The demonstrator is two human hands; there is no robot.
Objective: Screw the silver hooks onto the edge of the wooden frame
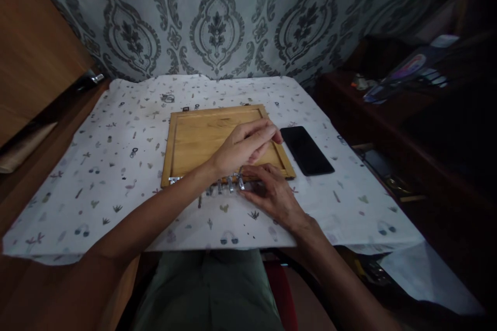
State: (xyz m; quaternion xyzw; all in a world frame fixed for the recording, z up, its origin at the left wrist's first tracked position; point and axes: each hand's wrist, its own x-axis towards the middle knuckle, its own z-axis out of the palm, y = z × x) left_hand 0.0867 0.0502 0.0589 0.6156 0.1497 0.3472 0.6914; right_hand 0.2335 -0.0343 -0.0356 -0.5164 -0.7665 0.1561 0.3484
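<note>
A shallow wooden tray (194, 137) lies flat on the patterned white cloth (116, 165). My left hand (244, 146) reaches across its right side, fingers curled together in a pinch over the tray's right rim; what it holds is hidden. My right hand (272, 191) rests at the tray's near edge, fingers pressed on a row of small shiny metal pieces (227, 184) along that edge. A further metal piece (174, 180) shows at the tray's near-left corner.
A black phone (306, 150) lies face up just right of the tray. A few small metal bits (167, 97) lie on the cloth beyond the tray. A wooden panel (34, 46) stands at left, dark cluttered shelves (388, 114) at right, and a patterned wall behind.
</note>
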